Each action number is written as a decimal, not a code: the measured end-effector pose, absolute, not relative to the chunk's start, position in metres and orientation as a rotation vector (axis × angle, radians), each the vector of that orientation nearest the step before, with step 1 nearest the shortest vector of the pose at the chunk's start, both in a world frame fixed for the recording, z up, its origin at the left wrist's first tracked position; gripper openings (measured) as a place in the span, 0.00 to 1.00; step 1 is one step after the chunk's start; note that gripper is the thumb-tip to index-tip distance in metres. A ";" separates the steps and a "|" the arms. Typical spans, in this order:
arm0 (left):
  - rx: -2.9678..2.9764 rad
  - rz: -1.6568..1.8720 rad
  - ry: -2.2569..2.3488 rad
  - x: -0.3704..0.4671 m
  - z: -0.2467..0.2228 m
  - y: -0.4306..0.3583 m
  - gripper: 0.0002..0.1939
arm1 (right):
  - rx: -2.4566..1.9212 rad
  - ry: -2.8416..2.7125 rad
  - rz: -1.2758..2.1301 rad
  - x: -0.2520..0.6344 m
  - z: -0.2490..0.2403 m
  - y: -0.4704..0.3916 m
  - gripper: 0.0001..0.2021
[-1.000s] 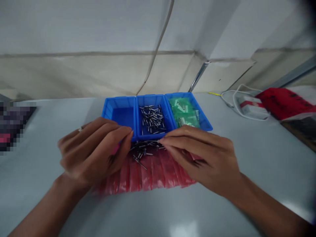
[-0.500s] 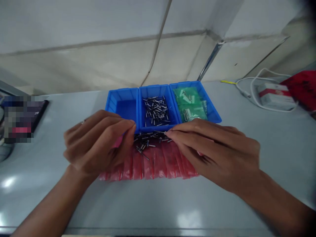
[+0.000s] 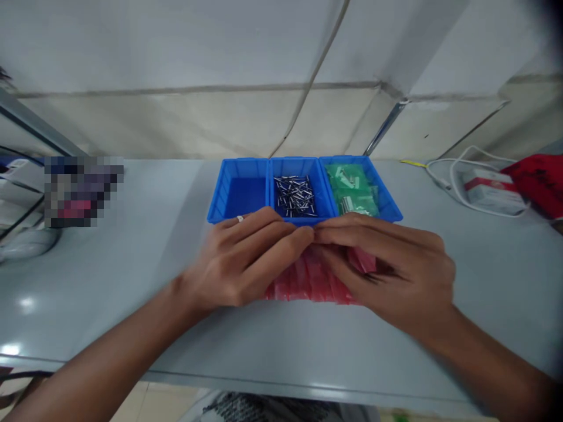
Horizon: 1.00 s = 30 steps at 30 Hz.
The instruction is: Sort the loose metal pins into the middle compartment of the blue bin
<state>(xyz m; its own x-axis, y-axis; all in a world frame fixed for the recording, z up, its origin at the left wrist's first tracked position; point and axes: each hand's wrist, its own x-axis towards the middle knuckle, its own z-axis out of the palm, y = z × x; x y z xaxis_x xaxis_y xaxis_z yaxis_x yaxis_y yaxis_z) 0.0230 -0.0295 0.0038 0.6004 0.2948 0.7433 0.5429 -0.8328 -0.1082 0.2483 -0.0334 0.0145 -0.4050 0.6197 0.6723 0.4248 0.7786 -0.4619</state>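
Observation:
My left hand (image 3: 255, 258) and my right hand (image 3: 391, 264) meet at their fingertips, just in front of the blue bins. Both are closed in a pinch, and whatever lies between the fingertips is hidden. Beneath them, red plastic bags (image 3: 308, 281) lie in a row, partly covered by my hands. Behind, the middle bin holds a pile of metal rivet-like pins (image 3: 295, 196). Green bags (image 3: 352, 187) with small white and metal parts fill the right bin. The left bin (image 3: 245, 193) shows its bare blue bottom.
A white box with a red band (image 3: 495, 190) and a white cable (image 3: 455, 196) lie at the right, beside a red cloth (image 3: 539, 181). At the left are a blurred-out object (image 3: 83, 193) and a grey rounded thing (image 3: 33, 243). A wall (image 3: 189, 126) stands behind.
My left hand has moved right to meet my right hand at the fingertips. The loose pins in front of the bins are now hidden behind my hands. The camera view has shifted.

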 end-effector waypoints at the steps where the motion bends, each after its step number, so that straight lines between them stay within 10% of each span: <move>1: -2.512 -1.128 -0.717 0.024 0.003 -0.030 0.19 | -0.798 -2.024 0.318 0.248 0.013 -0.034 0.15; 12: -2.521 -1.903 -1.245 0.037 0.013 -0.040 0.07 | -0.848 -1.888 0.718 0.239 0.008 -0.034 0.14; 30: -2.516 -1.439 -1.113 0.029 0.014 -0.033 0.04 | -0.843 -1.519 1.077 0.246 0.013 -0.034 0.04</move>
<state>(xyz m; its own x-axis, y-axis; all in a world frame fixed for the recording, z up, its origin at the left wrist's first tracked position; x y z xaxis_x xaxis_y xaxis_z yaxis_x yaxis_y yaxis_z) 0.0293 -0.0334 0.0137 0.3138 0.5637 0.7641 0.5977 -0.7425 0.3023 0.2461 -0.0341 0.0129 -0.2083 0.9152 0.3451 -0.0227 0.3482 -0.9371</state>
